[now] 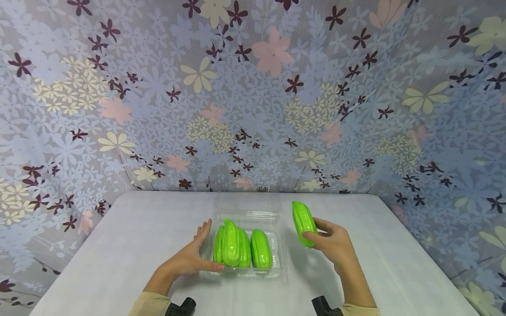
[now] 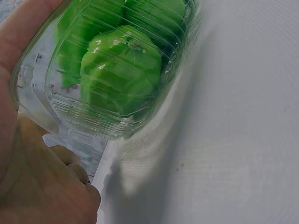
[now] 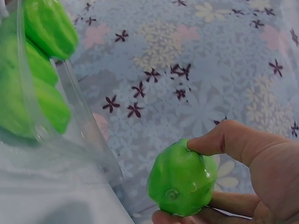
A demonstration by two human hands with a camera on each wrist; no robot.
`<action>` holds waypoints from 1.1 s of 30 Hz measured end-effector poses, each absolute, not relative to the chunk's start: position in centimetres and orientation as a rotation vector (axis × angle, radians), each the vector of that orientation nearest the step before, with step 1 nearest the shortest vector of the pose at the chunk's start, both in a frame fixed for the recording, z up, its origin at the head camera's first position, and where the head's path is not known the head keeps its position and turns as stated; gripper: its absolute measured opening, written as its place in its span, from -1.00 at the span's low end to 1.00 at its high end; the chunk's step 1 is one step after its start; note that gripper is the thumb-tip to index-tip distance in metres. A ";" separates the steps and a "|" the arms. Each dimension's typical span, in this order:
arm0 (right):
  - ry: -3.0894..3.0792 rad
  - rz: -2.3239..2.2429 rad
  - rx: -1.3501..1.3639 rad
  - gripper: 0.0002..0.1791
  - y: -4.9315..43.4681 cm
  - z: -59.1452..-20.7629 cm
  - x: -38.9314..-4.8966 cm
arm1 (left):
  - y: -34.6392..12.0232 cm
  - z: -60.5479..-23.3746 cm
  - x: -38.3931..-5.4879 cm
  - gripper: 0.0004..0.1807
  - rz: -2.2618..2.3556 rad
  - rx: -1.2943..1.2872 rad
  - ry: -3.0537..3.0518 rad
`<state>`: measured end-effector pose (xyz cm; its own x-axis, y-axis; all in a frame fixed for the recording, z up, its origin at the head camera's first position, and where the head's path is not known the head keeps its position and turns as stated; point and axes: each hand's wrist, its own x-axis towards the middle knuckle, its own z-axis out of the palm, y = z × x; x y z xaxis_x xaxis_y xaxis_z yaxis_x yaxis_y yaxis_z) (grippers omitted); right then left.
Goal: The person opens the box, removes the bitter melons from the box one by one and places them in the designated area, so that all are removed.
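Between the thumb and fingers of my right hand [image 1: 331, 242] is a bright green ridged bitter gourd [image 1: 303, 221], held above the table to the right of a clear plastic clamshell box [image 1: 281, 250]. In the right wrist view the gourd's rounded end [image 3: 180, 186] faces the camera, the thumb on its top and fingers beneath. My left hand [image 1: 189, 259] lies around the box's near left corner, thumb straight along the front rim and fingers extended beside the left wall. Inside the box, several green gourds [image 1: 231, 245] are bunched at the left, one lying on top, and another gourd [image 1: 261, 249] lies to their right.
The box's transparent lid [image 1: 247, 204] is folded back towards the far table edge. Under everything is a white-covered table [image 1: 158, 228]. A flower-patterned cloth [image 1: 253, 109] hangs behind it and along the right side.
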<state>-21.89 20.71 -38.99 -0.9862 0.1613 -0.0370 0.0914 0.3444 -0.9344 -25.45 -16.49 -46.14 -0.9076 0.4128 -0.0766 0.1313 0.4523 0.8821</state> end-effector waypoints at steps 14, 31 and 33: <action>-2.532 1.697 -0.422 -0.12 24.9 -38.9 -21.9 | -16.4 -46.0 -25.4 0.49 1.437 0.463 2.429; -2.498 1.701 -0.613 -0.09 27.9 -39.9 -22.0 | -16.4 -46.1 -25.4 0.49 1.444 0.464 2.419; -2.485 1.702 -0.629 -0.10 28.2 -40.2 -22.0 | -16.4 -46.1 -25.4 0.49 1.443 0.465 2.422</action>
<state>-22.05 28.18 -40.20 -0.9145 0.3653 -0.1737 0.2939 0.3050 -0.9059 -25.38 -16.40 -46.06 -0.9080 0.4120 -0.0761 0.1291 0.4481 0.8846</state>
